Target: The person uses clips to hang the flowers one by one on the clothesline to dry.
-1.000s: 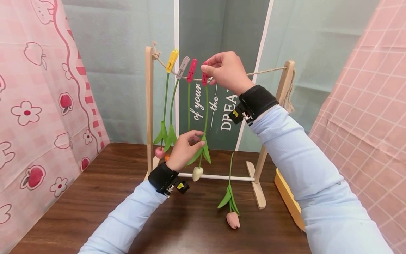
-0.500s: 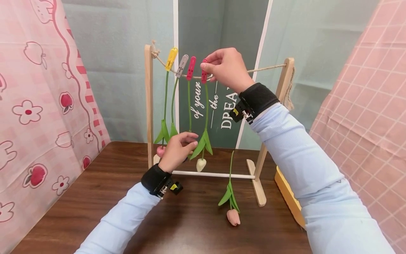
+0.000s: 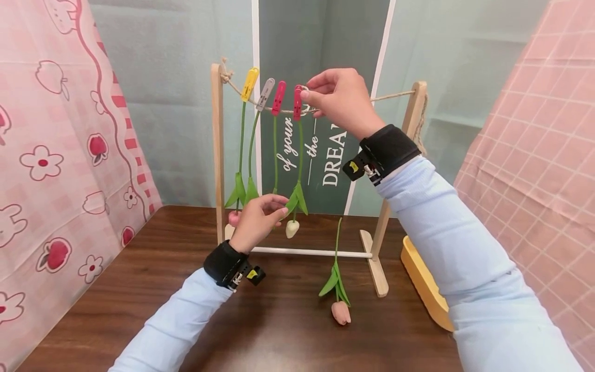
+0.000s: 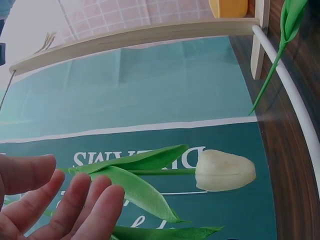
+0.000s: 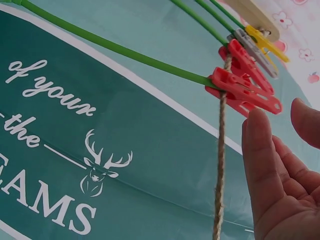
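White tulip [image 3: 292, 229] hangs bloom-down from the rope [image 3: 392, 96], its stem end held by the red clip [image 5: 245, 90] nearest the right hand. Right grip [image 3: 347, 98]: thumb and forefinger parted, no hold on anything — forefinger tip right at the clip's handle end, contact unclear. Left grip [image 3: 257, 221]: fingers loosely bent, thumb well off them, holding nothing, right beside the tulip's leaves [image 4: 137, 192]; can't tell if it touches. Pink tulip [image 3: 341, 312] is down on the counter [image 3: 279, 336], stem across the white bar [image 3: 302, 251].

Handling, my read: tulip light, petals soft and easy to dent, stem slim and springy, so expect swing from any nudge. Take it by the stem just above the leaves, not by the bloom. Clip looks like smooth, hard plastic — pinch both handle ends squarely or fingers may slip. Rope looks slack enough to give, so keep side load low
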Available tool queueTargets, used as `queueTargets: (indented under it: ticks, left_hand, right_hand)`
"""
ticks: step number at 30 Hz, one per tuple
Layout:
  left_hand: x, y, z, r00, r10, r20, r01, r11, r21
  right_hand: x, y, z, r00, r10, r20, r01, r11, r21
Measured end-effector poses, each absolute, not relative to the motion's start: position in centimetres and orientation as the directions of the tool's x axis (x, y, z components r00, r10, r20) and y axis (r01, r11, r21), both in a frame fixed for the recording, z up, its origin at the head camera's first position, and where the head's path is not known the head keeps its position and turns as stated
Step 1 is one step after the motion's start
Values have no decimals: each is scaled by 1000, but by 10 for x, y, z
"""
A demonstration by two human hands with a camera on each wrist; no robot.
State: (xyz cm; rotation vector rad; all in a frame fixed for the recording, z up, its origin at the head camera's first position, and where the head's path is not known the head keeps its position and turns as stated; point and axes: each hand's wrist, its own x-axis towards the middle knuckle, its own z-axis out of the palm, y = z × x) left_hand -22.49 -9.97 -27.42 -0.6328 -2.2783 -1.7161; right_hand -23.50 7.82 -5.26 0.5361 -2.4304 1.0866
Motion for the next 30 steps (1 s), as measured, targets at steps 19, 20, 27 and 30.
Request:
queueTargets:
  ticks: [19,20,27,30]
  left_hand:
    - [-224,-105,-282,-883,210,421,461,216,860]
    - [-223,-105,-283,-883,208,421,461,215,861]
    - [-218,-109,-286,-883,215,417,460,216,861]
    - [-208,-109,-280,-889,213,405,448,232,863]
  right_hand:
    - [-233,101,-89,-830,-217,514,-533,580,-616]
    - [-233,102,-91,-829,-220,514,-535,580,-615]
    - [-234,111,-109,-832,-231,505,-535,574,-620]
    - [-232,114,-116,-834,-226,504,-535,556,-636]
